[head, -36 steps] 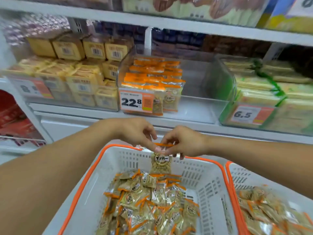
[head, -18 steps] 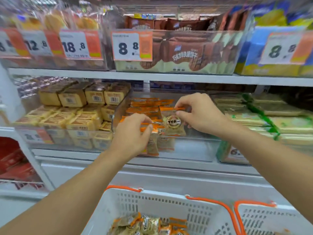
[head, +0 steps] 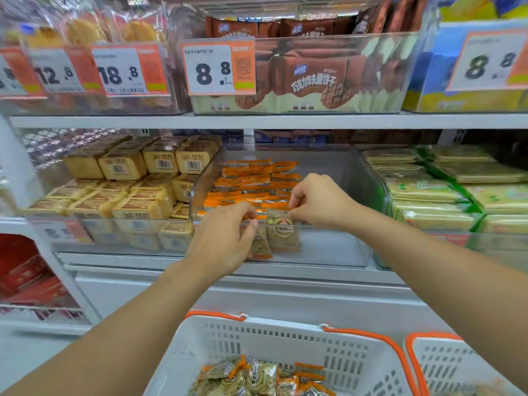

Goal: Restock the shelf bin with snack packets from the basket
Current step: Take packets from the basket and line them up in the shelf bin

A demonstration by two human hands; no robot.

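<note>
Packet: the packet (head: 283,231) hangs at the bin's front wall, top edge pinched between the fingers (head: 294,212) of the right hand (head: 320,201).
Left hand: the left hand (head: 225,238) pinches the top of a neighbouring packet just beside it.
Axis: upright, orange seal up.
Bin: the clear bin (head: 368,178) holds rows of orange-edged packets.
Basket: the basket (head: 351,352) below holds loose packets.
</note>
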